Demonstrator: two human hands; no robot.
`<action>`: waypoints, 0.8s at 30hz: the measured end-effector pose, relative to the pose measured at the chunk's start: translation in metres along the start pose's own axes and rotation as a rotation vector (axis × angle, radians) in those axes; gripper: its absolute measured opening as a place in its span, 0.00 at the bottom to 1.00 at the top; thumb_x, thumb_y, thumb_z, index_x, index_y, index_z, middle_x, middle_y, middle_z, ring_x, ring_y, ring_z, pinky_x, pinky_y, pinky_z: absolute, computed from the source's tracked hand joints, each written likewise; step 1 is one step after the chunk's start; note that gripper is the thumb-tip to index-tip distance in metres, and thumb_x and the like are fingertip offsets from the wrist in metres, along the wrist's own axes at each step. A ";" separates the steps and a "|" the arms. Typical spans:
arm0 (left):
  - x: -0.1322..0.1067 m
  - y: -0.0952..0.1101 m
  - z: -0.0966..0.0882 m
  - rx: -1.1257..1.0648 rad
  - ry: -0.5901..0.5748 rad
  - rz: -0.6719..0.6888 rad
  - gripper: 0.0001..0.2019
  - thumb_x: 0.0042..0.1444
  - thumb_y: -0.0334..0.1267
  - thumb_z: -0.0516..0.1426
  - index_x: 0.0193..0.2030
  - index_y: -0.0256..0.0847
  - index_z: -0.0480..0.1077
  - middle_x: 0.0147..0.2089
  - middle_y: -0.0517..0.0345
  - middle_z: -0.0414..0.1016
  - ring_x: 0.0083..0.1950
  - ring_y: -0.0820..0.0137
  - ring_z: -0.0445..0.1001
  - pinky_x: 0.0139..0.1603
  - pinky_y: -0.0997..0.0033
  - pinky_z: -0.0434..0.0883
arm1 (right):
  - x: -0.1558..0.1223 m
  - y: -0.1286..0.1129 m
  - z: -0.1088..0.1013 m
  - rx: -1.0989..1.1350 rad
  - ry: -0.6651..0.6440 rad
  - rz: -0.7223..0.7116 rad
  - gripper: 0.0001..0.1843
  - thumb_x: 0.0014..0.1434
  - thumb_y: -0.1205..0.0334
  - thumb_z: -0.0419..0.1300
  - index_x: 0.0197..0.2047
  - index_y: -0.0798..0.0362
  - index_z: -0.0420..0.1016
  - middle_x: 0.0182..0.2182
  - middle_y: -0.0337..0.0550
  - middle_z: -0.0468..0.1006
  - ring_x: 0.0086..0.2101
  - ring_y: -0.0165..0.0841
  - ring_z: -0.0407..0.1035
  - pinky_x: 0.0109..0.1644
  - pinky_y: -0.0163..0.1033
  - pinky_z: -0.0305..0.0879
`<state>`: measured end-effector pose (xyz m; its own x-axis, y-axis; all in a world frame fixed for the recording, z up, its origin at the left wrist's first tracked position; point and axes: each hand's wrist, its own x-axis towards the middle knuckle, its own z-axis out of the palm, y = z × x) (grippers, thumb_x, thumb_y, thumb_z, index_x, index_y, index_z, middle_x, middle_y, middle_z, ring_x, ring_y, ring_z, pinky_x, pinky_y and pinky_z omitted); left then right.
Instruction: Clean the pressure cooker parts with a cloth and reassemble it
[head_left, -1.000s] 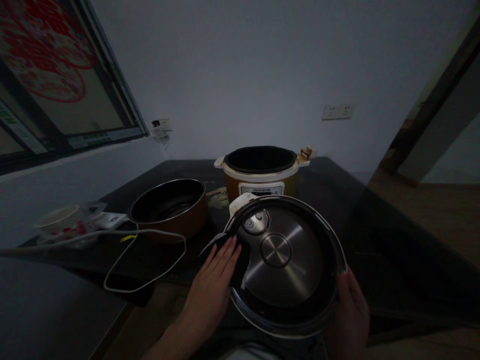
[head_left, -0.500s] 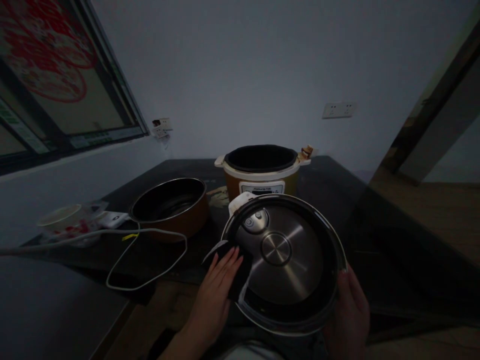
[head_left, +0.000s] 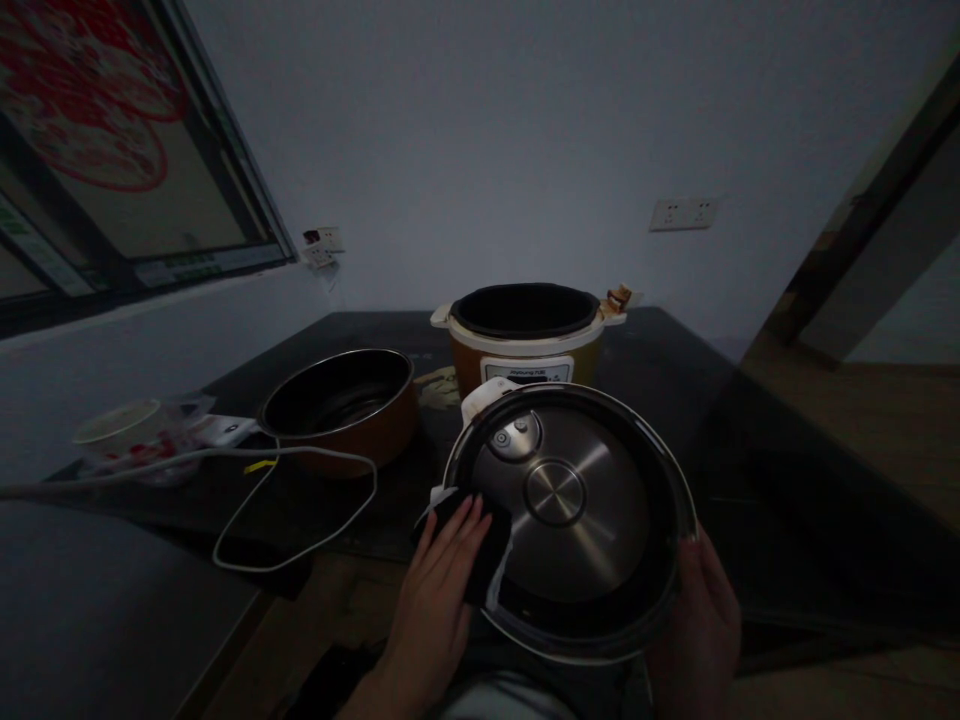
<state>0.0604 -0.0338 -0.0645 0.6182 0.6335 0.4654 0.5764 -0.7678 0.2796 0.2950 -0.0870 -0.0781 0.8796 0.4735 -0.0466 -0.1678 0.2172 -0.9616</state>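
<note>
A round cooker lid (head_left: 600, 510) is tilted with its metal inner side and black sealing ring facing me. My right hand (head_left: 701, 610) grips its lower right rim. My left hand (head_left: 442, 575) presses a black cloth with a white edge (head_left: 491, 555) against the lid's left rim, fingers laid along the cloth. Just behind the lid stands an electric pressure cooker (head_left: 517, 350), uncovered, with a dark interior and a label panel on its front.
To the left on the dark table (head_left: 750, 480) sits a brown pot (head_left: 375, 430) with a black inside. A white cable (head_left: 330, 545) loops in front of it. Farther left are a bowl in a plastic bag (head_left: 139, 440) and a wall socket (head_left: 324, 243) above.
My left hand and the cloth have shifted slightly right along the lid's rim. The lid stays in my right hand, almost unmoved. The view has tilted a little.
</note>
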 end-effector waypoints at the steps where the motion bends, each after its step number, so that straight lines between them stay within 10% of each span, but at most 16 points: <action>1: 0.004 -0.001 -0.002 0.010 0.013 -0.011 0.44 0.40 0.19 0.44 0.70 0.37 0.49 0.71 0.46 0.57 0.73 0.64 0.49 0.71 0.46 0.44 | 0.000 0.000 0.001 0.008 0.012 0.014 0.30 0.58 0.44 0.59 0.58 0.53 0.72 0.52 0.49 0.77 0.56 0.47 0.66 0.57 0.52 0.64; 11: -0.027 -0.009 0.016 -0.157 0.000 0.294 0.21 0.65 0.35 0.44 0.63 0.38 0.61 0.58 0.50 0.75 0.63 0.70 0.68 0.72 0.61 0.45 | -0.001 -0.012 0.008 0.100 0.050 0.069 0.30 0.54 0.45 0.62 0.56 0.54 0.74 0.54 0.49 0.76 0.56 0.46 0.67 0.59 0.50 0.64; 16: -0.024 0.005 0.032 -0.186 -0.042 0.541 0.24 0.70 0.45 0.39 0.63 0.33 0.62 0.58 0.48 0.75 0.63 0.70 0.69 0.70 0.67 0.52 | -0.003 -0.013 0.008 0.073 0.077 0.064 0.30 0.53 0.45 0.63 0.55 0.53 0.74 0.54 0.49 0.76 0.55 0.45 0.68 0.57 0.49 0.65; 24: 0.018 0.052 0.024 -0.623 -0.389 0.282 0.20 0.66 0.43 0.50 0.62 0.42 0.66 0.59 0.52 0.74 0.60 0.65 0.72 0.66 0.60 0.63 | 0.000 -0.009 0.003 -0.012 0.080 0.102 0.33 0.54 0.41 0.60 0.56 0.54 0.74 0.55 0.50 0.76 0.56 0.47 0.66 0.57 0.48 0.64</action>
<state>0.1145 -0.0598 -0.0622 0.9053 0.3067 0.2937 0.0355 -0.7439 0.6673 0.2954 -0.0858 -0.0687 0.8908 0.4232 -0.1656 -0.2538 0.1609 -0.9538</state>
